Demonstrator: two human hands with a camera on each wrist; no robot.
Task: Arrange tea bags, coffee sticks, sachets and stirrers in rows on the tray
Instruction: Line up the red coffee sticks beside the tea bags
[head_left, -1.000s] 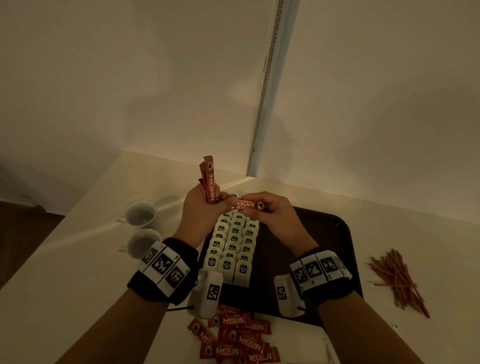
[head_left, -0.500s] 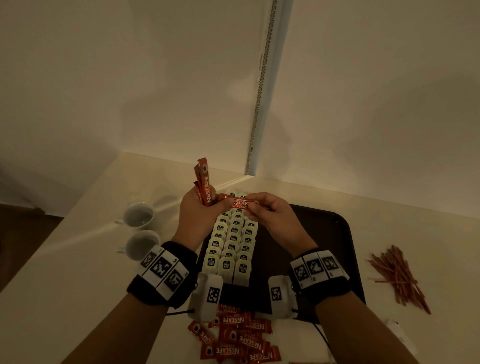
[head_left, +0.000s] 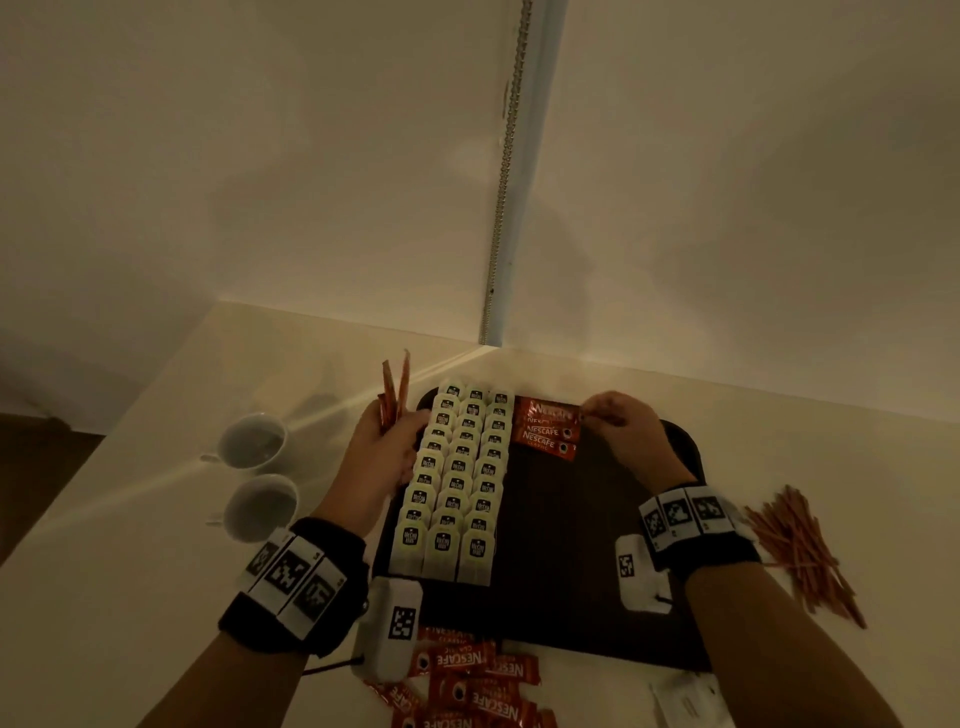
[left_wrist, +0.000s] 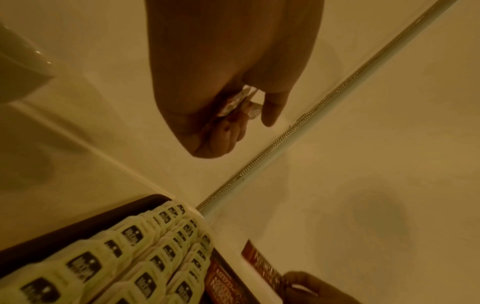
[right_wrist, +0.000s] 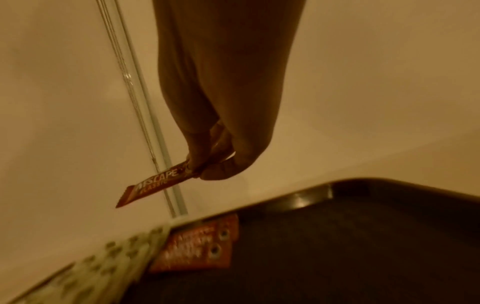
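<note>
A dark tray (head_left: 582, 545) lies on the table before me. Three rows of pale tea bags (head_left: 457, 483) fill its left part. Beside them, at the far end, lie a few red coffee sticks (head_left: 548, 436) side by side. My right hand (head_left: 618, 421) pinches one coffee stick (right_wrist: 158, 183) by its end, just above those lying on the tray (right_wrist: 363, 246). My left hand (head_left: 384, 436) hovers by the tray's far left corner and grips a small bunch of coffee sticks (head_left: 396, 387) upright. In the left wrist view its curled fingers (left_wrist: 228, 127) hold the bunch's ends.
A loose heap of coffee sticks (head_left: 467, 680) lies at the near table edge. A pile of brown stirrers (head_left: 800, 551) lies right of the tray. Two white cups (head_left: 254, 441) stand on the left. White sachets (head_left: 685, 701) lie near the front right. A wall stands close behind the table.
My hands have parted. The right hand took one stick from the left hand's bunch and carried it right to the sticks on the tray. The left hand moved left with the bunch.
</note>
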